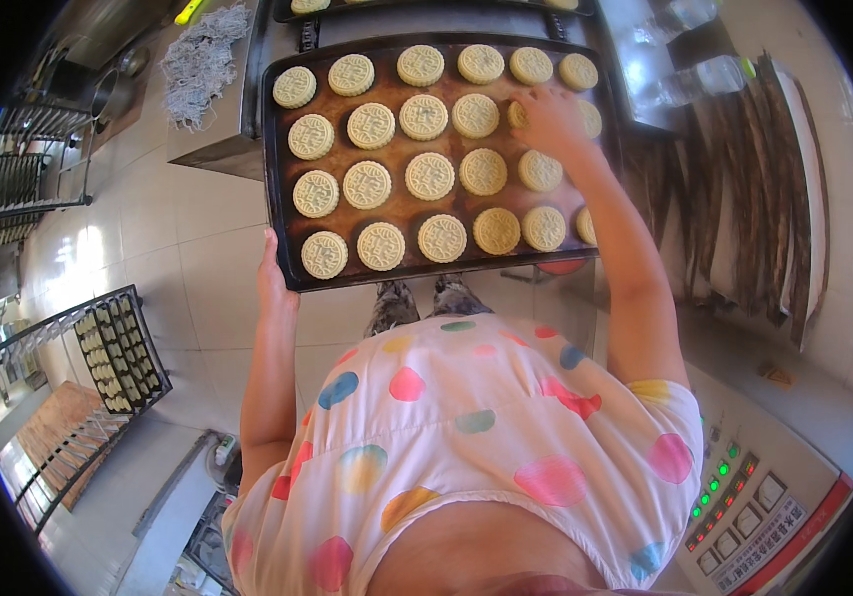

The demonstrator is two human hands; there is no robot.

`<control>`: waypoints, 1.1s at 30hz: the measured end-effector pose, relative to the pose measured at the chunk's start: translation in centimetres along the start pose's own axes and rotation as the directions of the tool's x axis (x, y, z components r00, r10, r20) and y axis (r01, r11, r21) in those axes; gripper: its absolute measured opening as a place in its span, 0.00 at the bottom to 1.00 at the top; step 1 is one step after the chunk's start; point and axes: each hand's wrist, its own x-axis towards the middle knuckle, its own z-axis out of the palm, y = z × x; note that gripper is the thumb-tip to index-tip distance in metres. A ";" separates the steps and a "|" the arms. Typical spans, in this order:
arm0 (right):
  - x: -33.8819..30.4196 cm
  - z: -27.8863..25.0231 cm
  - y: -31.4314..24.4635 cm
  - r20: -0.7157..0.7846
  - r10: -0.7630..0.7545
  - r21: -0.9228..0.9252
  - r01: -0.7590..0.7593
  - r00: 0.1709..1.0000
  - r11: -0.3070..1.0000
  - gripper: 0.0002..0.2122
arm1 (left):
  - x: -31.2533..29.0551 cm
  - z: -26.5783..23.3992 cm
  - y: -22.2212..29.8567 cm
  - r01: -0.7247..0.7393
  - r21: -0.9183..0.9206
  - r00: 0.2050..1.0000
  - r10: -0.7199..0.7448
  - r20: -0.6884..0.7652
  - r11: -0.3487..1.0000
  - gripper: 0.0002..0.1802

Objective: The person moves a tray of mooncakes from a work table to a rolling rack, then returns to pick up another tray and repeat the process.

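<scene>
A dark baking tray (pixel 456 207) with a browned surface spans the upper middle. Rows of round, pale yellow mooncakes (pixel 428 176) with stamped tops and scalloped rims stand on it. My left hand (pixel 276 278) grips the tray at its near left corner, the fingers partly hidden beneath the edge. Toward the right side of the tray, my right hand (pixel 552 121) reaches over the cakes. Its bent fingers close on one mooncake (pixel 518 115), which they partly cover. My right forearm hides part of the tray's right edge.
A metal counter (pixel 218 149) holding grey shredded material (pixel 204 68) adjoins the tray's left. Clear bottles (pixel 710 81) lie at the upper right, above dark-streaked boards (pixel 744 189). A rack (pixel 99 397) with a filled tray stands at left. A lit control panel (pixel 734 497) is lower right.
</scene>
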 end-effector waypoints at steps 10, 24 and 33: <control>0.1 -1.5 -2.3 -0.144 -0.014 0.166 0.038 0.989 0.985 0.27 | 0.1 0.2 0.0 0.031 0.024 0.999 -0.031 -0.009 0.999 0.27; 2.8 -0.3 -7.0 -0.067 -0.124 0.079 0.129 0.990 0.988 0.25 | 0.4 -0.3 -0.1 -0.008 -0.002 1.000 0.008 0.002 1.000 0.26; 2.9 -1.8 -8.2 -0.195 -0.127 0.177 0.162 0.973 0.971 0.28 | -0.2 0.7 0.4 0.020 0.029 1.000 -0.019 -0.006 0.999 0.27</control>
